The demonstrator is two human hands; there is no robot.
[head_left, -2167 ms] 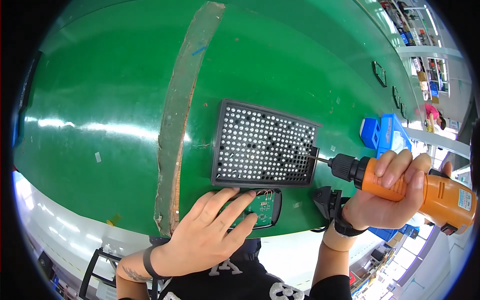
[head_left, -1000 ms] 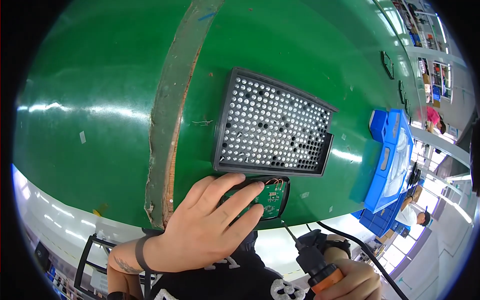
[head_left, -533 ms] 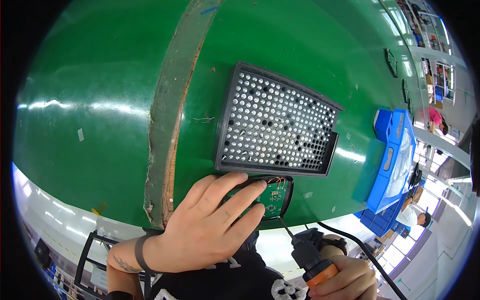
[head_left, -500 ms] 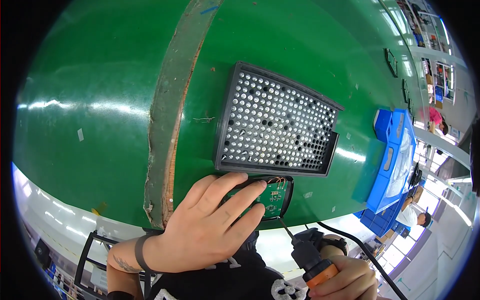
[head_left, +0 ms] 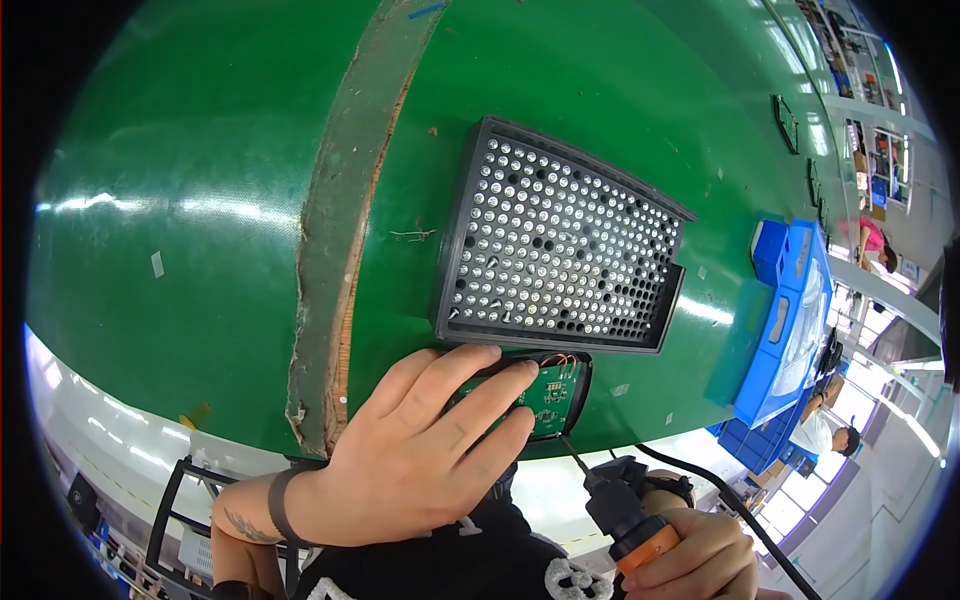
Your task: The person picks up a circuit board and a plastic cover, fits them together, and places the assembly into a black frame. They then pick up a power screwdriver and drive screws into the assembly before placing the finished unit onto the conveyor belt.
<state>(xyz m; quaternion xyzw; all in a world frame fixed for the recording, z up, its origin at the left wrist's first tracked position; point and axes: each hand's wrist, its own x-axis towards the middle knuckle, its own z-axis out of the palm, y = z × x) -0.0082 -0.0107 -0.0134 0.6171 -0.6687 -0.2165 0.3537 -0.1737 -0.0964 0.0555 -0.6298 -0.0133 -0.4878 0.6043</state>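
A black plastic housing with a green circuit board [head_left: 549, 400] inside lies at the near edge of the green table. My left hand [head_left: 425, 440] spreads over its left part, fingers holding it down and hiding much of the board. Thin copper-coloured wires show at the housing's far edge. In my right hand [head_left: 695, 555] is a black and orange electric screwdriver [head_left: 620, 512], its bit pointing up and left. The bit's tip is at the housing's near right corner; whether it sits on a screw cannot be made out. Just beyond the housing stands a black screw tray [head_left: 447, 290].
Rows of silver screws fill most of the tray's holes. A worn, raised strip [head_left: 335, 200] crosses the table on the left. Blue plastic bins [head_left: 770, 350] stand at the right edge. A black cable [head_left: 715, 485] runs past my right hand. Other people are in the background, right.
The view has shifted very slightly. Both hands, the housing and the screwdriver keep nearly the same places relative to each other.
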